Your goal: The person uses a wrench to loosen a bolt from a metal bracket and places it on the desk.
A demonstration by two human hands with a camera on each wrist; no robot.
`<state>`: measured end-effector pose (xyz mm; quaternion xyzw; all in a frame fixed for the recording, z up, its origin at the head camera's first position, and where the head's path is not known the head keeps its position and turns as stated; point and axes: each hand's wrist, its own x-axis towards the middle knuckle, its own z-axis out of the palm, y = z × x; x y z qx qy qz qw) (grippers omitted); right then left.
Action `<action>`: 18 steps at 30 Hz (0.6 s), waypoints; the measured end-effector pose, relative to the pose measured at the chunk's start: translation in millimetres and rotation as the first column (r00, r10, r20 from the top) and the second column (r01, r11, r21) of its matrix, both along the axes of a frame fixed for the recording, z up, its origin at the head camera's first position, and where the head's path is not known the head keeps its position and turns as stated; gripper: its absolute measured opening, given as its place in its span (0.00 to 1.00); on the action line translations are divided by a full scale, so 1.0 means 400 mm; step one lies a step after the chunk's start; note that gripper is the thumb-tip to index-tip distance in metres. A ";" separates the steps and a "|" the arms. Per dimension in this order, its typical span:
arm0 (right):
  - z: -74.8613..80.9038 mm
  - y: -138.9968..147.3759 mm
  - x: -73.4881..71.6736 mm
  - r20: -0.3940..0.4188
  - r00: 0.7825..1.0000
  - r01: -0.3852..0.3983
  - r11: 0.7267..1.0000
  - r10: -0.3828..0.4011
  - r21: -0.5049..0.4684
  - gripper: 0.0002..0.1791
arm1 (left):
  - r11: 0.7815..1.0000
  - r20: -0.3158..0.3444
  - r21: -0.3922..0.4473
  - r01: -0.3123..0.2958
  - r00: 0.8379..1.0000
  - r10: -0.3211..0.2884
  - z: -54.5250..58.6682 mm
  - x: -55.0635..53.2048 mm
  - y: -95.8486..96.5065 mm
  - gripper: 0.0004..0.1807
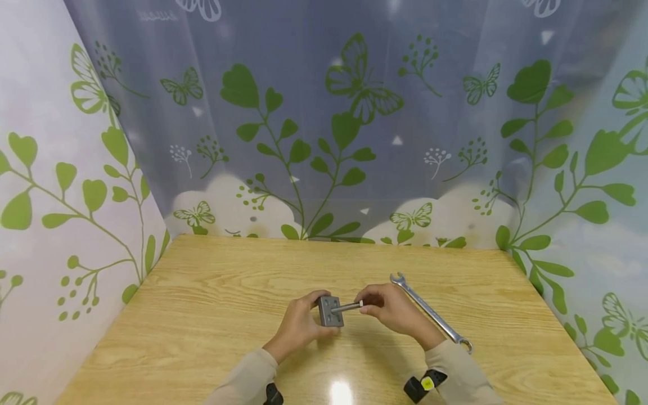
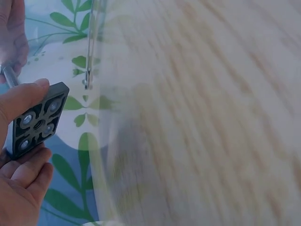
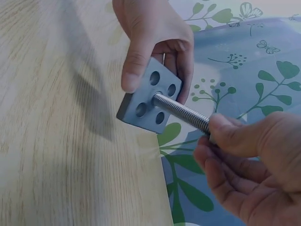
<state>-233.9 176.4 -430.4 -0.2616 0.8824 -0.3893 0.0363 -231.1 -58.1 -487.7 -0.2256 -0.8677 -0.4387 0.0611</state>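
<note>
My left hand [image 1: 300, 325] grips a square grey metal block [image 1: 328, 318] by its edges, above the table. In the right wrist view the face of the block [image 3: 134, 115] has several round holes. A threaded bolt [image 3: 181, 111] stands out from the middle of that face. My right hand [image 1: 392, 309] pinches the bolt's outer end between thumb and fingers, which hide most of that end. From the left wrist view, the block's other face [image 2: 38, 123] shows dark recesses and round metal spots.
A combination wrench [image 1: 430, 312] lies on the wooden table [image 1: 228, 281], close beside the right forearm. Curtains printed with leaves and butterflies [image 1: 314, 112] border the table at the back and both sides.
</note>
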 end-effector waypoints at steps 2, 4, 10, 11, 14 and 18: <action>-0.001 -0.001 0.001 -0.008 1.000 0.010 1.000 -0.010 -0.007 0.07 | 1.000 0.011 0.014 -0.004 1.000 0.004 0.002 -0.002 -0.002 0.39; -0.003 -0.002 0.002 -0.015 1.000 0.026 1.000 -0.026 -0.009 0.08 | 1.000 0.021 0.021 -0.009 1.000 0.008 0.003 -0.003 -0.004 0.39; -0.014 0.002 0.002 -0.002 0.996 0.089 0.995 -0.089 -0.039 0.09 | 0.999 0.048 0.037 -0.020 0.999 0.018 0.005 -0.004 -0.012 0.39; -0.016 0.004 0.001 -0.001 0.995 0.103 0.994 -0.103 -0.045 0.09 | 0.999 0.053 0.039 -0.023 0.998 0.020 0.004 -0.005 -0.015 0.40; -0.028 0.012 -0.003 -0.006 0.988 0.154 0.987 -0.155 -0.049 0.10 | 0.999 0.071 0.036 -0.033 0.997 0.030 0.002 -0.009 -0.025 0.41; -0.049 0.023 -0.006 -0.012 0.970 0.240 0.969 -0.241 -0.053 0.09 | 0.999 0.094 0.004 -0.043 0.995 0.042 -0.004 -0.016 -0.044 0.41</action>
